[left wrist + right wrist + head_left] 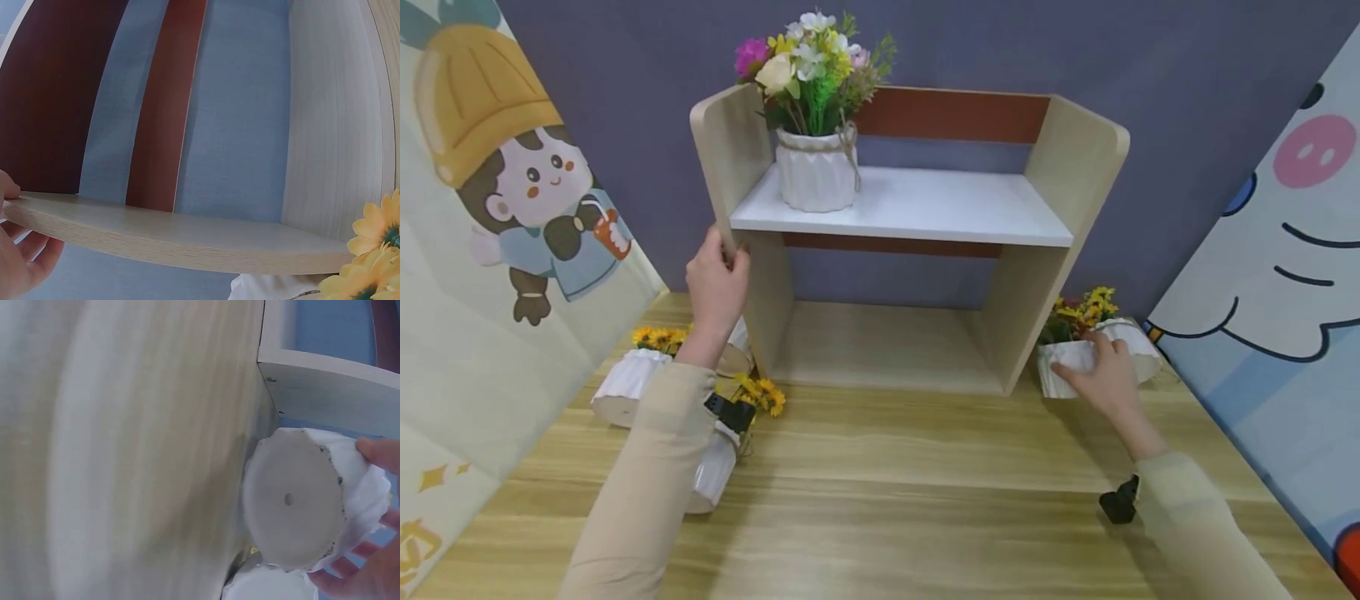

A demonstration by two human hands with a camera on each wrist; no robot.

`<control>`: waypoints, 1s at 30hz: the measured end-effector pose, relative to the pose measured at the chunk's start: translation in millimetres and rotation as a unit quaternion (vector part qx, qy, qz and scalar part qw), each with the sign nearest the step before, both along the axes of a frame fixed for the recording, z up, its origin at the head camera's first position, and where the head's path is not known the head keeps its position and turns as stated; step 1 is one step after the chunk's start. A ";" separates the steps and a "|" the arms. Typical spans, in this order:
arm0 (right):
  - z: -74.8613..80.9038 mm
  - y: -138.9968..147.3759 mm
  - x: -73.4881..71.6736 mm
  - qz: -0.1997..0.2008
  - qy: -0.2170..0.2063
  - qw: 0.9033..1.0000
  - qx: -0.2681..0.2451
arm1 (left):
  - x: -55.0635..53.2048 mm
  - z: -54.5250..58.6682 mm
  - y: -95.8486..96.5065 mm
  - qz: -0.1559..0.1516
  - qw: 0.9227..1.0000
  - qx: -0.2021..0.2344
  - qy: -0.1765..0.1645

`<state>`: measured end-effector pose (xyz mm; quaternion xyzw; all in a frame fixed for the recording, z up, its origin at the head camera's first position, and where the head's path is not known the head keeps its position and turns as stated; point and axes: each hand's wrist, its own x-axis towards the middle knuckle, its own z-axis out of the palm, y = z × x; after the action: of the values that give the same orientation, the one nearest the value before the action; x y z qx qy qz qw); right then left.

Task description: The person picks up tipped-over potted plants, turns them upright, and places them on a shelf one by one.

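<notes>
A small wooden shelf unit [887, 346] stands on the table, with a white middle board [940, 200]. My left hand [717, 279] grips the front edge of its left side panel [169, 244], thumb on one side and fingers on the other. Beyond the right side panel, my right hand [1108, 379] holds a white ribbed flowerpot [290, 500] tipped over, its base with a small hole facing the right wrist camera. Yellow flowers [1093, 308] show behind it. A second white pot [1138, 346] lies right beside it, partly hidden by the hand.
On the middle board at left stands a white pot [816, 179] of mixed flowers. Left of the shelf, white pots lie tipped over: one at far left [625, 383], one nearer the front [715, 471], another behind my wrist [737, 354]. Cartoon-printed panels [482, 350] flank the wooden table [910, 500].
</notes>
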<state>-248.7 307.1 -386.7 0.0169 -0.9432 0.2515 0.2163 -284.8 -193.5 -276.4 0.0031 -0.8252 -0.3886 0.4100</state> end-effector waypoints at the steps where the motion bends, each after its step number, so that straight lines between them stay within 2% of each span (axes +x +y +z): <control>1: -1.1 0.4 1.2 -0.002 0.010 1.000 -0.003 | -0.3 0.0 -0.4 0.001 1.000 -0.002 0.001; 6: -6.0 0.4 7.6 -0.004 0.038 0.999 -0.008 | -0.4 -1.0 -2.2 0.002 1.000 -0.001 -0.009; 12: -8.6 1.6 19.7 -0.011 0.025 0.999 -0.031 | -0.5 -2.3 -1.7 -0.006 1.000 0.000 -0.019; 19: -8.3 4.9 27.8 -0.020 0.034 0.997 -0.061 | -1.7 -0.3 -2.7 -0.002 1.000 0.005 -0.012; 25: -10.9 11.0 37.2 -0.022 -0.017 0.991 -0.134 | -1.7 -0.2 -2.0 -0.007 1.000 0.002 -0.016; 30: -15.0 18.0 43.4 -0.028 -0.051 0.985 -0.165 | -1.2 -0.5 -1.2 -0.008 1.000 0.004 -0.015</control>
<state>-205.3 325.1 -401.7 -0.0588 -0.8986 0.3982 0.1746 -286.0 -194.7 -276.9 0.0045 -0.8297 -0.3952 0.3942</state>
